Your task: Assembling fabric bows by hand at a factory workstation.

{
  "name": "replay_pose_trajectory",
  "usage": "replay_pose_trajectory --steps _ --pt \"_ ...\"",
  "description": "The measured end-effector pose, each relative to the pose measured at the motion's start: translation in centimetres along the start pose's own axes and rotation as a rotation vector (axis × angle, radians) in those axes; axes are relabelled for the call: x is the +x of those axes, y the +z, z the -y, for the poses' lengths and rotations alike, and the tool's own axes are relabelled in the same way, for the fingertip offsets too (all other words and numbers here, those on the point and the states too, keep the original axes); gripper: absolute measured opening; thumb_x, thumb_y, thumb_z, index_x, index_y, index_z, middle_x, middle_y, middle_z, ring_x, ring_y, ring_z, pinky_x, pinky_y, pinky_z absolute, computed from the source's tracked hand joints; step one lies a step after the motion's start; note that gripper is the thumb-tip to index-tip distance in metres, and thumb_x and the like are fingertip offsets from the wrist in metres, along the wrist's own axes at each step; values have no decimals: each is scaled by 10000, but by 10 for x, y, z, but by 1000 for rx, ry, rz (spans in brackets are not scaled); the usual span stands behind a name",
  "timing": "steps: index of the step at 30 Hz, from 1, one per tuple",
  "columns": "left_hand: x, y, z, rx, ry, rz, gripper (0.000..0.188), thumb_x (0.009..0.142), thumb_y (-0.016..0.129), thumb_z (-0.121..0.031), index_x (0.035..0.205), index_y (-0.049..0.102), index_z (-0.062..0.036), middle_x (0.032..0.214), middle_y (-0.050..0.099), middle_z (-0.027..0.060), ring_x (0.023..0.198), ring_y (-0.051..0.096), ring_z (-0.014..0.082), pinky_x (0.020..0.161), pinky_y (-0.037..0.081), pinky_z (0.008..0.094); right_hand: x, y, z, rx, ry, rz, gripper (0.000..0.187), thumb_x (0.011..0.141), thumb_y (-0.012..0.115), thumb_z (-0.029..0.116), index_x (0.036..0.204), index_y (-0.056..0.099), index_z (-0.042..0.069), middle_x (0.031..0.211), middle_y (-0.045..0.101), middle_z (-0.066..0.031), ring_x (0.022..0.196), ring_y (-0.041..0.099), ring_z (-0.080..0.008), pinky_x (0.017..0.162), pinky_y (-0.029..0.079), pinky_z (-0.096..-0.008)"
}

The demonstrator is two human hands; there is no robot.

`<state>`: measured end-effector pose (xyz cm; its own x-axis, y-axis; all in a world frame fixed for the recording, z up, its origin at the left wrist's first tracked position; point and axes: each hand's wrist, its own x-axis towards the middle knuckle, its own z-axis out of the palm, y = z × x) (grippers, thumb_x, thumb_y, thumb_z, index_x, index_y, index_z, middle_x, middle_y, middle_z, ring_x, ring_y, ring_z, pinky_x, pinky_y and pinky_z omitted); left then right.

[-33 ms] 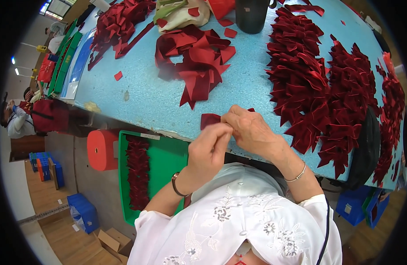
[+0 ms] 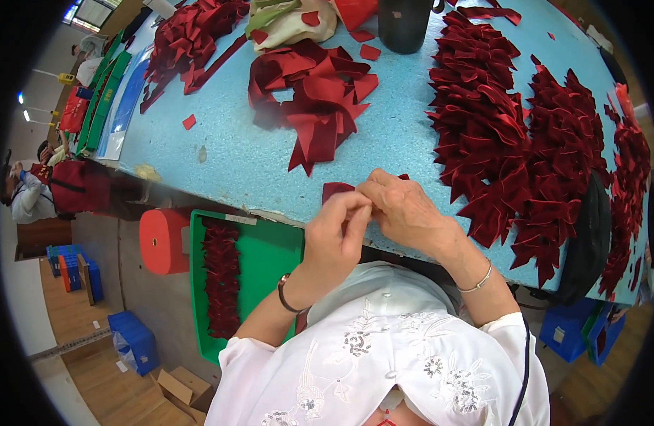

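Both of my hands meet at the near edge of the blue tabletop, over a dark red velvety ribbon piece (image 2: 335,189). My right hand (image 2: 405,213) is closed on this ribbon, and its ends stick out on either side of the fingers. With fingertips pinched together, my left hand (image 2: 335,231) touches the right fingers just in front of the ribbon. What the left pinch holds is hidden. Beyond the hands lies a loose heap of red ribbon strips (image 2: 316,96). To the right, finished-looking dark red bows (image 2: 476,113) are packed in long rows.
A green bin (image 2: 270,248) with a row of bows sits below the table edge at left, beside a red roll (image 2: 164,241). A black cup (image 2: 403,25) and a cloth bag (image 2: 295,25) stand at the back. A black pouch (image 2: 586,241) hangs over the right edge.
My left hand has shifted very slightly, its pinched fingertips drawing a little down and left. My right hand stays in place on the ribbon.
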<state>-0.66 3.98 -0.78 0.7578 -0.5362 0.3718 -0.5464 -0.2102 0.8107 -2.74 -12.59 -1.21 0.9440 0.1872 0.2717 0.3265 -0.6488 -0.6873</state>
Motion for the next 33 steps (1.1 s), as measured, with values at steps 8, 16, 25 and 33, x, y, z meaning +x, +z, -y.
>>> replay_pose_trajectory --steps 8,16,25,33 --pt "2 1 10 -51 -315 86 51 897 536 -15 932 523 20 794 585 153 651 619 236 576 482 331 2 -3 -1 -27 27 34 148 782 598 -25 924 595 14 832 565 -139 690 596 -336 577 487 -393" --pt "1 -20 -4 -78 -547 233 64 898 537 -25 932 552 28 761 589 111 622 599 168 543 471 288 -2 8 -7 -45 2 -11 120 778 599 -22 895 605 6 811 562 -144 686 596 -340 579 489 -397" --pt "5 -62 -17 -289 -595 -105 80 915 552 -43 953 575 23 790 609 35 603 542 78 527 444 222 -6 7 -8 -80 -17 -43 76 774 569 -38 837 594 -5 786 549 -148 685 586 -339 583 483 -415" --pt "23 7 16 -694 -573 -83 118 923 523 -17 1036 526 19 816 615 66 630 552 94 580 471 231 -3 8 -3 25 4 -86 93 777 550 -45 846 580 10 798 545 -143 698 579 -340 590 477 -420"
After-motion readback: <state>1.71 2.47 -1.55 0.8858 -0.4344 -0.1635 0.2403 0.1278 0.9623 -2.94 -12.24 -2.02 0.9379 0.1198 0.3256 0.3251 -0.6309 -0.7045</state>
